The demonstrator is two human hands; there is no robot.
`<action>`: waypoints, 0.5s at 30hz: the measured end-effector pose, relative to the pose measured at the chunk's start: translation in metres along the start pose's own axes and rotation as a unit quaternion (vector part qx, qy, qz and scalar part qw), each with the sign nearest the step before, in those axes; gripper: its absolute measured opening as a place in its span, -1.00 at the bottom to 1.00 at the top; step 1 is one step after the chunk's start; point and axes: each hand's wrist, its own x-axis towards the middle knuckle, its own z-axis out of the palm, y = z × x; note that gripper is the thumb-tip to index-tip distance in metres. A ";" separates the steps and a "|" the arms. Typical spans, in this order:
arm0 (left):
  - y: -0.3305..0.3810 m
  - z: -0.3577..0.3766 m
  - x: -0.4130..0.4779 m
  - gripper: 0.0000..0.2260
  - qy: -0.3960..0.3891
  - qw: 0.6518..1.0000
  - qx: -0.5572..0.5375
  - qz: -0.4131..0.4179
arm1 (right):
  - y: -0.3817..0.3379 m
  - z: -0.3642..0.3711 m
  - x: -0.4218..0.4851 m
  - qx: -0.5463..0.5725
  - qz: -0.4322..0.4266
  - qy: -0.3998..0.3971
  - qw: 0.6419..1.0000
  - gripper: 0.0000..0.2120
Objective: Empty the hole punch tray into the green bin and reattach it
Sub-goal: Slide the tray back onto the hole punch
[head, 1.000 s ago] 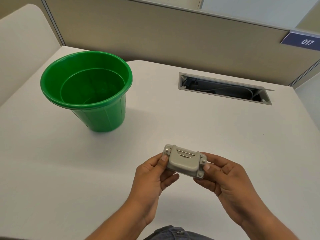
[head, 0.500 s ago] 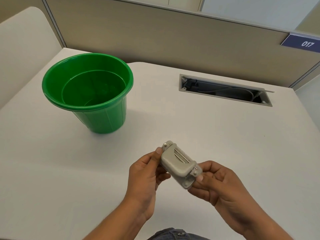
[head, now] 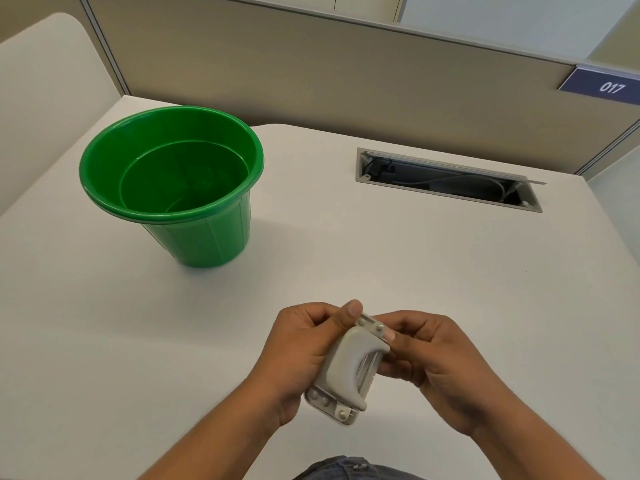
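Two hands, left hand (head: 298, 355) and right hand (head: 433, 362), are both gripping one grey hole punch (head: 346, 372) above desk (head: 415, 265); one green bin (head: 173, 181) is standing well apart.

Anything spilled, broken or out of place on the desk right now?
Nothing stands out. The green bin stands upright, no paper bits show on the desk, and both hands, left and right, hold the punch intact above it.

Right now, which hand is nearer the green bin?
Left. The left hand holds the hole punch on the side facing the green bin; the right hand grips its far side.
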 end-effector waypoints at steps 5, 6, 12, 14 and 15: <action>-0.009 -0.006 0.001 -0.46 -0.023 0.999 -0.026 -0.034 | 0.010 -0.007 -0.001 0.129 0.026 0.047 0.990 -0.86; -0.013 -0.006 0.000 -0.45 -0.024 0.998 -0.033 -0.039 | 0.012 -0.010 -0.001 0.153 0.027 0.063 0.986 -0.86; -0.032 0.001 0.003 -0.68 0.056 0.996 -0.060 -0.038 | 0.028 -0.016 0.002 0.207 0.040 0.123 0.970 -0.83; -0.034 0.000 0.008 -0.70 0.088 0.995 -0.036 -0.032 | 0.031 -0.020 0.002 0.187 0.056 0.115 0.974 -0.83; -0.035 -0.002 0.011 -0.70 0.093 0.995 -0.022 -0.025 | 0.030 -0.023 0.002 0.164 0.065 0.111 0.978 -0.83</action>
